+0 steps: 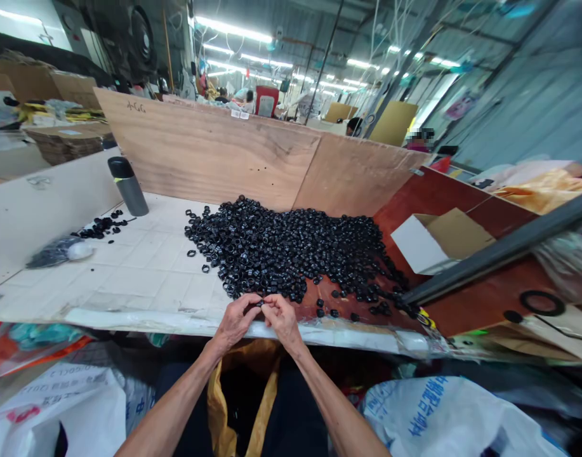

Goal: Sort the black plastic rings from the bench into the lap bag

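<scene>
Both hands meet over the front edge of the worktable (pixel 171 317), just in front of a wide pile of small black ring-like parts (pixel 291 247). My left hand (pixel 238 315) pinches a small black part (pixel 260 303) between thumb and fingers. On its right, my right hand (pixel 280 315) has its fingertips closed on the same small part. The fingers cover most of the part, so its shape is hard to make out. Below the hands, an open yellow-edged bag (pixel 216 406) hangs between the legs.
A dark grey bottle (pixel 130 187) stands at the back left, near a plastic bag of black parts (pixel 52 252). An open white box (pixel 421 244) lies at the right beside a slanted metal bar (pixel 500 249). Wooden boards (pixel 209 149) wall the back. White sacks (pixel 452 419) sit below the table.
</scene>
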Motion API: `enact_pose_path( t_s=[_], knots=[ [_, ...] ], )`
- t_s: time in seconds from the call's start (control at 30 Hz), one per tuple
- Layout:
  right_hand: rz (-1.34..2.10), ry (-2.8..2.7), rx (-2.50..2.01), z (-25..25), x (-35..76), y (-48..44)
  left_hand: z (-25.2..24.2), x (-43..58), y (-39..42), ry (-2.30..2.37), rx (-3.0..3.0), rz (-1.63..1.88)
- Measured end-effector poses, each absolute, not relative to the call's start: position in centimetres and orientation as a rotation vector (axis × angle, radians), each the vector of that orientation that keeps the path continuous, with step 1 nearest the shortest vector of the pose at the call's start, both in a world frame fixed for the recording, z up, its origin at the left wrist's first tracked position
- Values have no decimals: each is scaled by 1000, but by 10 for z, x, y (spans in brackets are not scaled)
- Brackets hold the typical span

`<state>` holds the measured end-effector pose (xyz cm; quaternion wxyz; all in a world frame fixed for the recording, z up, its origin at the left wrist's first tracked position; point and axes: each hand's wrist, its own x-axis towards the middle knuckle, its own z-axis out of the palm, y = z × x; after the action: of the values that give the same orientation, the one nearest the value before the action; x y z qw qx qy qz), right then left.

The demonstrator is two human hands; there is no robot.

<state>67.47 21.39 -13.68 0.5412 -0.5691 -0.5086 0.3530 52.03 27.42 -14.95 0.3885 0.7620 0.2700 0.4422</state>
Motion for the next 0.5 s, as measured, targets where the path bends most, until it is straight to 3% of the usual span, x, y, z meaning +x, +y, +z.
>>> enact_pose_path(
  t_s=[0.27,0.37,0.43,0.5],
  knots=[
    [1141,-1116,-1495,-132,677,177,-157,504,233,515,2202,1053],
    [673,-1222,-1770,-129,706,184,-147,507,234,586,2236,863],
    [226,-1226,-1958,-130,724,195,-144,519,244,836,2188,895],
    [1,-1244,-2104,-134,736,204,-145,534,255,1076,2169,961]
  ],
)
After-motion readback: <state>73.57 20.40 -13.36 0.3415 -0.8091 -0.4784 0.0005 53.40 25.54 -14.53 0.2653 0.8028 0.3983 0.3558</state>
